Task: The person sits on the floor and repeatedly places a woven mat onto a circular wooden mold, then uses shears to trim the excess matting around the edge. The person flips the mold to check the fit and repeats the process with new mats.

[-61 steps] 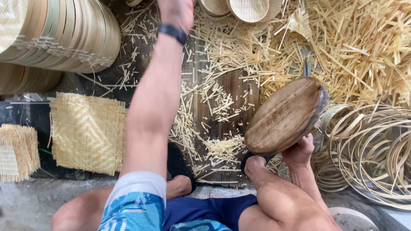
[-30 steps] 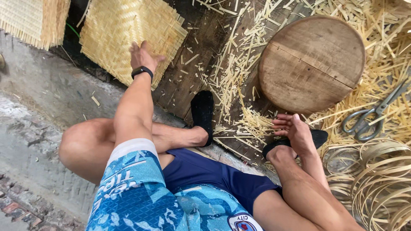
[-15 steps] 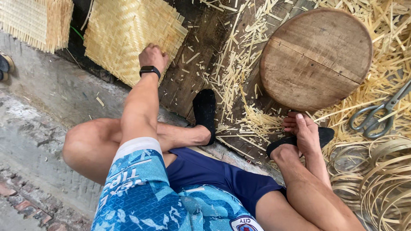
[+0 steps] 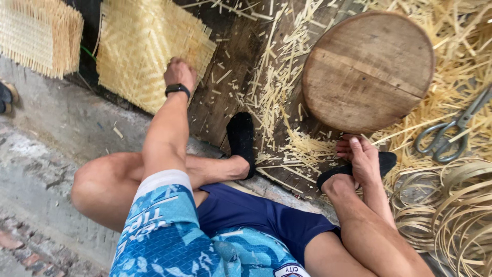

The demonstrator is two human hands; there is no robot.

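My left hand wears a black wrist band and closes on the near edge of a square woven bamboo mat lying on the dark wooden boards. My right hand rests with loose fingers on my right foot in a black sock, just below a round wooden board. It holds nothing. I sit cross-legged with both black-socked feet in front of me.
A second woven mat lies at the far left. Grey scissors lie on bamboo shavings at the right. Coiled bamboo hoops pile up at the lower right. Bamboo splinters litter the boards. Concrete floor is at the left.
My view dropped from the pile of strips to my lap. My left hand came down from far ahead onto the woven mat and closed on its edge. My right hand stayed by my foot.
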